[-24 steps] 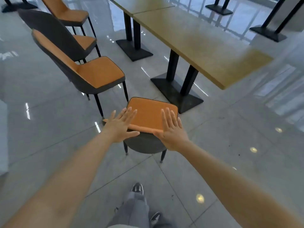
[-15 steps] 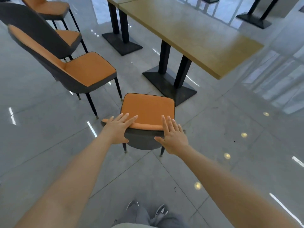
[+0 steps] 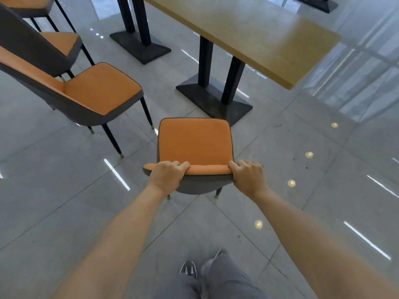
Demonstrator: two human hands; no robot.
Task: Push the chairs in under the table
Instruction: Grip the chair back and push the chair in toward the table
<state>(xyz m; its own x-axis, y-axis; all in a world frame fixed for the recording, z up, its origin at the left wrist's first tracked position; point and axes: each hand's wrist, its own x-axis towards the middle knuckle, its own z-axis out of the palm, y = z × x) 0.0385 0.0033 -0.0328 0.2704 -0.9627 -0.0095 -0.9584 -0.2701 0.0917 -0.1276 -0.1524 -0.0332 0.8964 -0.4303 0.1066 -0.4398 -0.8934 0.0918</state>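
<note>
Orange padded chair with grey shell (image 3: 195, 143) stands near, short of the long wooden table (image 3: 248, 37). Left hand (image 3: 167, 176) and right hand (image 3: 248, 176) both clasp its backrest top. Push evenly, straight, keeping the front legs clear of the black table base (image 3: 213, 98).

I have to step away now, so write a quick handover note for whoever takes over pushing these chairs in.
Left hand and right hand: both gripping the backrest top of the near chair.
Near chair: faces the table, seat not yet under it.
Second chair and third chair: to the left, also clear of the table.
Done: no chair is in.
Left: push in all of them.
</note>
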